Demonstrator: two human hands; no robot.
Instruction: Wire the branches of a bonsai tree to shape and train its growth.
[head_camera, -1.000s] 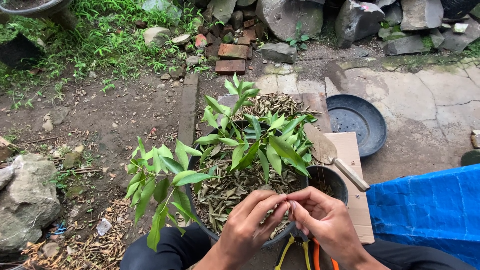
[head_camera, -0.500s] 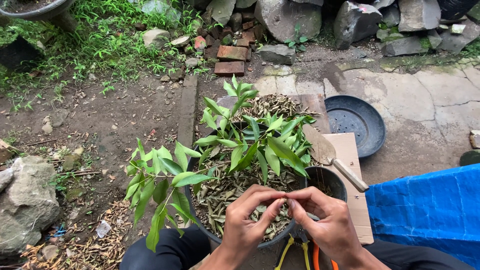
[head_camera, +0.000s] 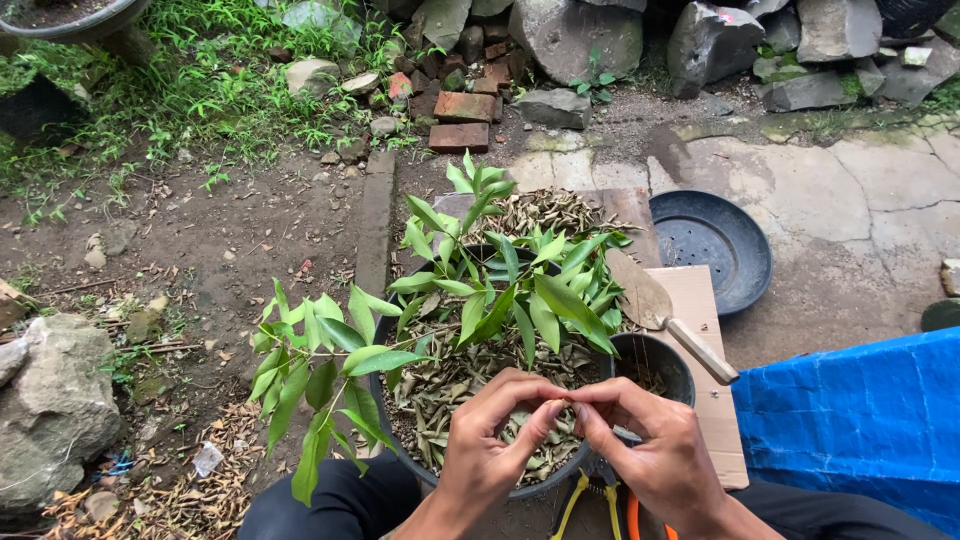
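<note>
Since the earlier frames little had moved — my fingertips had only drawn closer, until both hands met over the near rim of the pot. My left hand and right hand were pinched together on something small between thumbs and forefingers; I could not tell what, perhaps a thin tie or stem. The plant stood in the pot just beyond my hands, over a mulch of dry leaves. A trowel rested across a smaller pot to the right. I judged I was mid-fiddle — next called for a steady, fine pinch.
</note>
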